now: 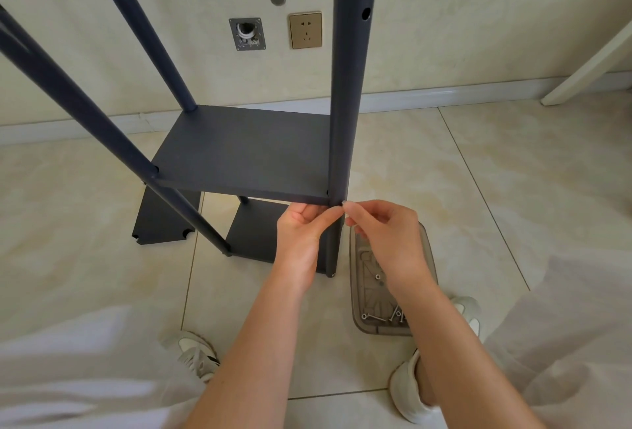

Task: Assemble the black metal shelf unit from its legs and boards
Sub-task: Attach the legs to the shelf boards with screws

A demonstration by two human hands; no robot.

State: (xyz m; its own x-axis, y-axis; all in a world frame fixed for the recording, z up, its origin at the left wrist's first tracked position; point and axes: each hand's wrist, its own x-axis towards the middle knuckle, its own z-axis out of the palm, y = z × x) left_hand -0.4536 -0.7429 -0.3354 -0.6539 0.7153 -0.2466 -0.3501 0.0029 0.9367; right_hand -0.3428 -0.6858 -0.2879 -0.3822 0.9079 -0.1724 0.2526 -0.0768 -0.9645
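Both hands meet at the front leg [345, 120], left hand [301, 230] pinching the board [246, 151] edge to keep it level, right hand [379, 230] pinching a small screw [344, 204].

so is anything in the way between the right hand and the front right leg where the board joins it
Nothing visible. The right hand pinches a small pale piece against the front right leg, level with the board corner. The left hand grips the board's front edge just left of the leg, not across it.
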